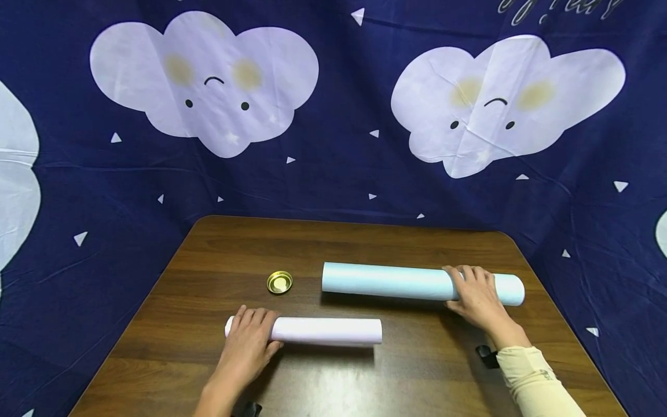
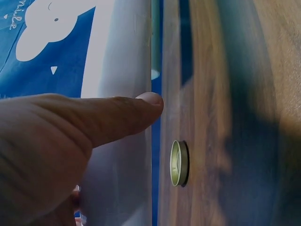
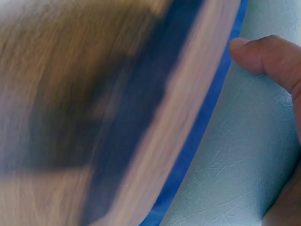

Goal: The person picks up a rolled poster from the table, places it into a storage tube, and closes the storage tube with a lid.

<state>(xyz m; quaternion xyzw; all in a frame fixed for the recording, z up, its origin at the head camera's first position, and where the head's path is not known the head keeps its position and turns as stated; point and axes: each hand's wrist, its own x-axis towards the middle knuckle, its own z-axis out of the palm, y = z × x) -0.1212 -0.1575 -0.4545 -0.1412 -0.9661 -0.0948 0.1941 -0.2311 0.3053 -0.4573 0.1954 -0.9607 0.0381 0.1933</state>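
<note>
My left hand (image 1: pixel 247 346) grips a smooth white roll (image 1: pixel 328 331) near its left end, fingers over the far side and thumb on the near side. The left wrist view shows that thumb (image 2: pixel 117 115) lying across the roll. Farther back and to the right, my right hand (image 1: pixel 477 298) holds a thicker, longer light blue roll (image 1: pixel 385 281) toward its right end. Its surface looks finely creased, like leather, in the right wrist view, where the thumb (image 3: pixel 263 54) lies along it. Both rolls lie roughly sideways, with shadows under them.
A small round gold lid (image 1: pixel 279 282) lies on the brown wooden table (image 1: pixel 234 243), beyond the white roll and left of the blue one. Behind the table hangs a dark blue cloth (image 1: pixel 344 185) with white clouds and triangles.
</note>
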